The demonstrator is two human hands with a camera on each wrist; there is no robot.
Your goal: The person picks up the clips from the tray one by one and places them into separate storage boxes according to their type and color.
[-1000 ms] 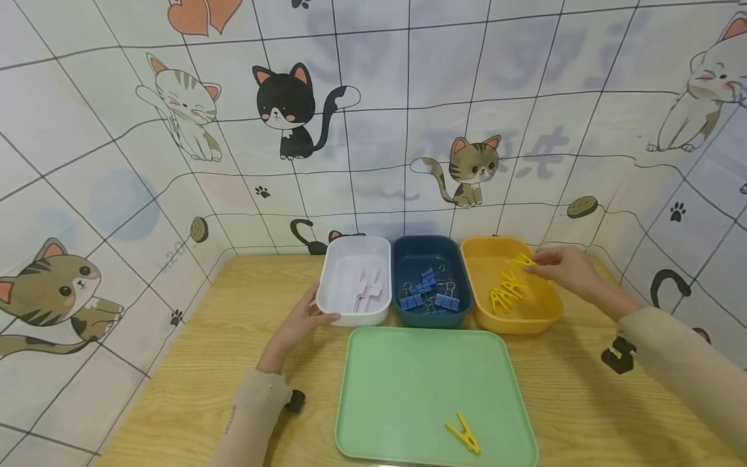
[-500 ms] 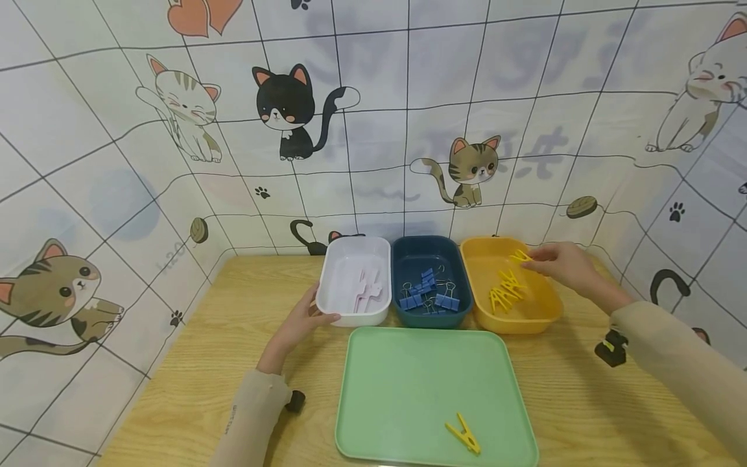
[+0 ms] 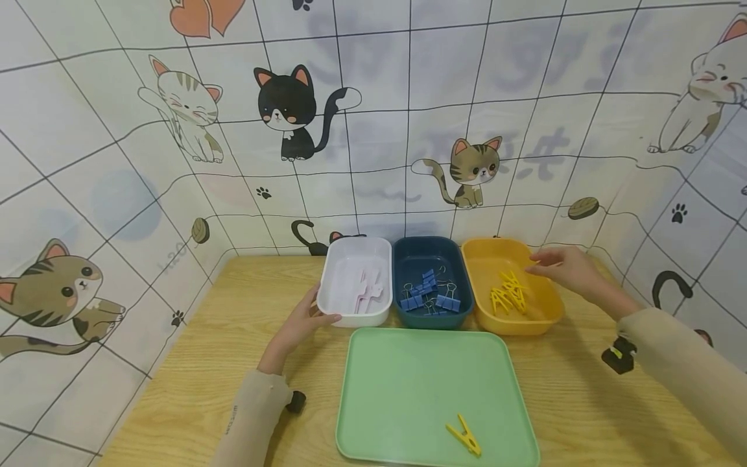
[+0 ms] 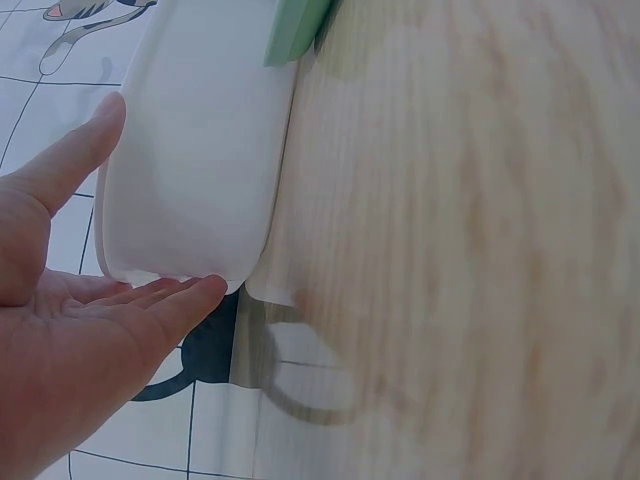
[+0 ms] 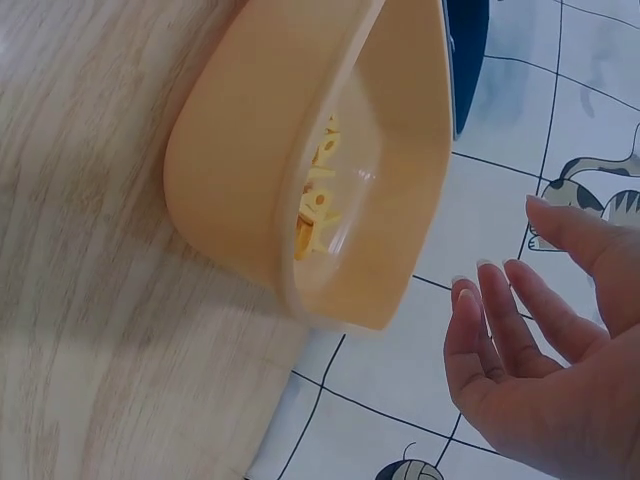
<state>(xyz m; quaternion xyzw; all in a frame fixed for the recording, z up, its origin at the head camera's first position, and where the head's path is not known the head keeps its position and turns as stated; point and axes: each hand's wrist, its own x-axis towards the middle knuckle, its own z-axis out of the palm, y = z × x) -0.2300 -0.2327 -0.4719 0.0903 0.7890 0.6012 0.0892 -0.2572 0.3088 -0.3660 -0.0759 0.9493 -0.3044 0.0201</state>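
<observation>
My left hand (image 3: 299,319) rests against the left front corner of the white bin (image 3: 353,320), its extended fingers and thumb spread along the outer walls. Small pale pink pronged plastic pieces (image 3: 369,290) lie inside that bin. Over the right rim of the yellow bin (image 3: 545,310) hovers my right hand (image 3: 566,269), its loosely bent fingers holding nothing. In the right wrist view, thumb and fingertips are apart. Several yellow clothespins (image 3: 511,293) lie together in the yellow bin. One more yellow clothespin (image 3: 465,436) lies on the green tray (image 3: 420,376).
A dark blue bin (image 3: 432,319) with several blue binder clips (image 3: 428,285) stands between the white and yellow bins. The row of bins sits at the back of the wooden table (image 3: 192,389), close to the cat-patterned wall (image 3: 379,143). The tray lies in front.
My right hand has let go of a yellow clothespin, which dropped onto the others in the yellow bin. My left hand has stayed at the white bin.
</observation>
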